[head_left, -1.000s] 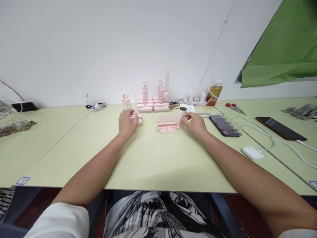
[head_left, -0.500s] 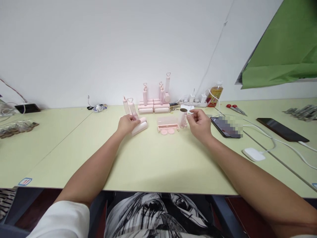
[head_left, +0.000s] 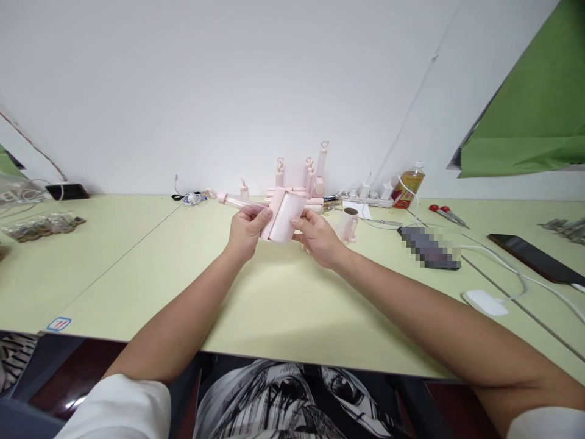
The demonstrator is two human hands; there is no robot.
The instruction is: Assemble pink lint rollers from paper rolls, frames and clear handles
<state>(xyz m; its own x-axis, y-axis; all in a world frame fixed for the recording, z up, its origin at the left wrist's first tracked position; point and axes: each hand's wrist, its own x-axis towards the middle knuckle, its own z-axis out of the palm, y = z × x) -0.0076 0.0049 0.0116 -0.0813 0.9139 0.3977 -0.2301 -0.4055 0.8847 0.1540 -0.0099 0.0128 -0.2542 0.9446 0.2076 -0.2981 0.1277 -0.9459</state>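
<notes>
My left hand and my right hand hold one pink lint roller between them, raised over the table. The roller is tilted, with its white roll facing me and a clear handle slanting out to the left. My left thumb lies on the pink case side, while the right fingers and thumb close on the edge of the roll. Right of my right hand stands a clear-wrapped roll with a brown core. Behind the hands, several more pink lint rollers are partly hidden.
A drink bottle stands by the wall, near a power strip with chargers. Two phones, a white charger and loose cables lie to the right, along with red-handled tools. Bagged parts lie at the left.
My left hand has lifted the lint roller and brought it to the middle. My right hand has moved left from beside the standing roll and taken hold of it too. The view has shifted slightly.
</notes>
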